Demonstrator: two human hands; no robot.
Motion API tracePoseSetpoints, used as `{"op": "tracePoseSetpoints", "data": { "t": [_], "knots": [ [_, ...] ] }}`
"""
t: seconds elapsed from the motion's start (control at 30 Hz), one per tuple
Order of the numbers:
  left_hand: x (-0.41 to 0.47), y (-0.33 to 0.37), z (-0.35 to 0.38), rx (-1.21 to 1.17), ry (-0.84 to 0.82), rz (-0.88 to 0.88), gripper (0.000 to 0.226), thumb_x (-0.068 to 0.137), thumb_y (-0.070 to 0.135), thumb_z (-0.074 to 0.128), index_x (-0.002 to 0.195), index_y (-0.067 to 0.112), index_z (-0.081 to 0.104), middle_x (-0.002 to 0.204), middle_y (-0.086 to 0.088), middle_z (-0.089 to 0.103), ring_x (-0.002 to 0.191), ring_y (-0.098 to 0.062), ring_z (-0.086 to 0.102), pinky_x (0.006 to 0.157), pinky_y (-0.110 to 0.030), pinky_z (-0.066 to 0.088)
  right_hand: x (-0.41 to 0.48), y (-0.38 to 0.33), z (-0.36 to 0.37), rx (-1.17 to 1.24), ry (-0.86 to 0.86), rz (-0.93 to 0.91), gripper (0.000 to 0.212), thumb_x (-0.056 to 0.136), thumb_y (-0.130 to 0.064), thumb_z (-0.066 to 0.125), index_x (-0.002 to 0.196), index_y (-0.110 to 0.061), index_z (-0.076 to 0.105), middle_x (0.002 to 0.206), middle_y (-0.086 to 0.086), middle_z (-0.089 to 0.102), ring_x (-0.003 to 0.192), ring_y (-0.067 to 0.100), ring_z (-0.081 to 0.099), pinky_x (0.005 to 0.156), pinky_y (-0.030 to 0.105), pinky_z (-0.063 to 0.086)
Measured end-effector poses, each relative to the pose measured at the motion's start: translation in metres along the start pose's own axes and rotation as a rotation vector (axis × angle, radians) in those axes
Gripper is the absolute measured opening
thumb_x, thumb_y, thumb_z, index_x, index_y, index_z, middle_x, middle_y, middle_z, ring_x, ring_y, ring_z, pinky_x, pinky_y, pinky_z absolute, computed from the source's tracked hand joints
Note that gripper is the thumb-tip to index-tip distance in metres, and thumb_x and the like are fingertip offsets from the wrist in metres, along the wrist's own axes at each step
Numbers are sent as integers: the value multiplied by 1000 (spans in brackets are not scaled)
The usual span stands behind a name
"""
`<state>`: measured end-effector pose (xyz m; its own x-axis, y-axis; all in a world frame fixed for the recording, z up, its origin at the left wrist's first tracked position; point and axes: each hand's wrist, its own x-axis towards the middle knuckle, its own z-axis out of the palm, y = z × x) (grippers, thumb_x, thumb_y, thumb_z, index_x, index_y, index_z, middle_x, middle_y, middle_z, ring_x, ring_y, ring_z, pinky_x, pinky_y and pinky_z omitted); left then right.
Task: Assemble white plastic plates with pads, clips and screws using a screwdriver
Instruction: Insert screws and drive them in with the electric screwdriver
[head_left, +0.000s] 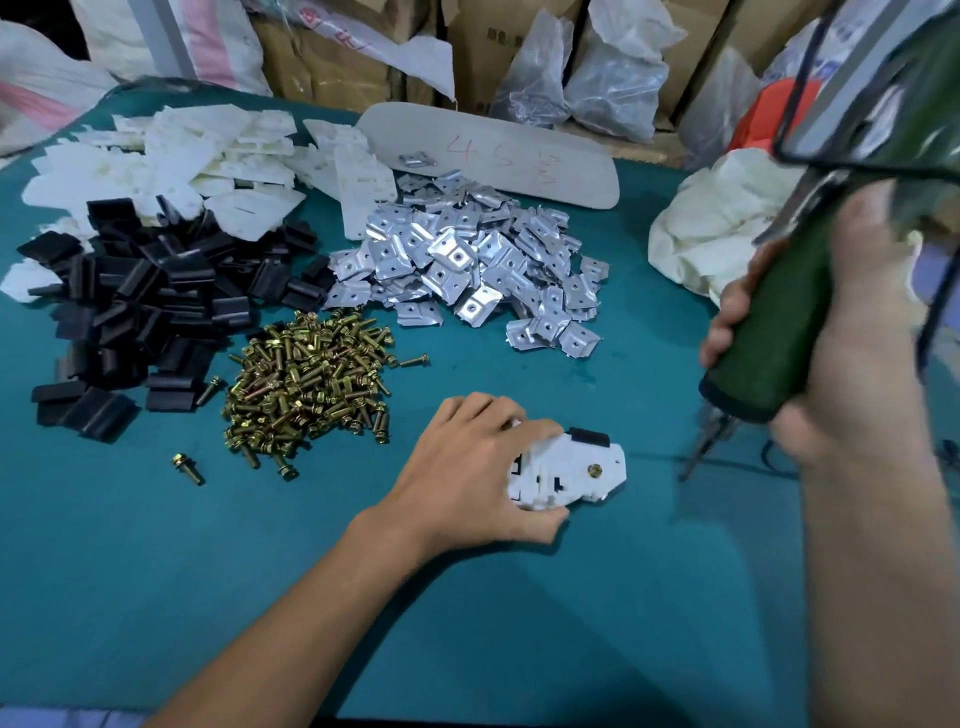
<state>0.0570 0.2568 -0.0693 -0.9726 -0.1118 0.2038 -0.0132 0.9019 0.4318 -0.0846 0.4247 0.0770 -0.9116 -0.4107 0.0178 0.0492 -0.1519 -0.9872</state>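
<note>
A white plastic plate (571, 470) lies on the teal table (467, 623) with a black pad (589, 436) at its far edge and a brass screw (595, 471) in its right part. My left hand (478, 467) grips the plate's left end, fingers and thumb curled round it. My right hand (841, 332) holds a green electric screwdriver (779, 332) raised above the table to the right of the plate. Its blurred bit (701, 452) points down, apart from the screw.
Loose white plates (171, 156) are heaped at the back left, black pads (145, 312) at the left, brass screws (306, 379) in the middle, metal clips (467, 265) behind. A beige board (493, 150), a pile of white parts (722, 218) and bags and boxes stand at the back.
</note>
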Motion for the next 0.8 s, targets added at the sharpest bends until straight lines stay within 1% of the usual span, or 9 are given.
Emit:
{"op": "tracePoseSetpoints", "data": {
  "t": [0.07,0.17,0.27,0.33,0.47,0.53,0.6,0.7,0.8],
  "knots": [
    [0,0,0,3,-3,-4,78,66,80,54,133,39,59,109,12,55,112,-12,44,100,-27,29,-13,25,-11,-153,46,79,54,64,-70,83,83,-22,67,68,-2,64,53,17,59,47,28,52],
    [-1,0,0,-9,19,-5,77,65,79,56,131,39,60,106,13,54,111,-12,45,99,-29,31,-31,56,-32,-384,57,264,60,62,-53,83,106,-16,66,68,-3,63,55,11,63,46,31,56],
    [-2,1,1,-20,43,4,77,64,77,57,130,37,62,106,14,55,110,-12,46,99,-30,31,-46,76,-49,-596,43,358,62,79,-42,82,135,-26,58,99,2,69,79,12,71,75,46,63],
    [-2,0,0,-22,51,-12,78,64,77,57,131,38,61,107,15,54,111,-12,46,99,-29,30,-50,81,-57,-855,75,288,62,86,-45,77,142,-31,55,108,-8,70,101,13,70,97,42,53],
    [-4,-4,-4,-72,116,-69,77,66,75,61,133,37,60,109,15,52,110,-10,43,97,-30,30,-62,75,-46,-1199,125,-63,35,91,-41,67,125,-32,66,117,-13,66,119,21,57,96,32,39],
    [-5,-5,-7,-96,161,-84,75,67,73,62,132,36,59,108,15,52,110,-10,43,96,-32,33,-70,69,-33,-1120,91,-207,20,92,-39,67,112,-38,69,108,-18,70,104,14,61,88,24,41],
    [-5,-4,-10,-150,202,-99,75,68,72,64,133,35,59,109,14,52,109,-10,42,95,-34,37,-77,66,-18,-872,-56,-167,13,91,-43,67,103,-39,71,95,-14,74,86,13,67,79,25,50],
    [-4,-3,-12,-289,270,-134,77,70,71,65,136,32,60,109,12,52,107,-11,43,95,-23,38,-85,72,1,-639,-337,-21,23,91,-48,65,114,-48,68,88,-1,73,82,33,64,79,48,54],
    [-3,-2,-14,-406,289,-192,80,70,73,64,138,31,58,111,13,52,109,-7,42,93,-5,28,-86,83,11,-593,-414,39,34,94,-51,61,127,-57,58,97,-6,73,86,36,63,82,50,56]
  ]
}}
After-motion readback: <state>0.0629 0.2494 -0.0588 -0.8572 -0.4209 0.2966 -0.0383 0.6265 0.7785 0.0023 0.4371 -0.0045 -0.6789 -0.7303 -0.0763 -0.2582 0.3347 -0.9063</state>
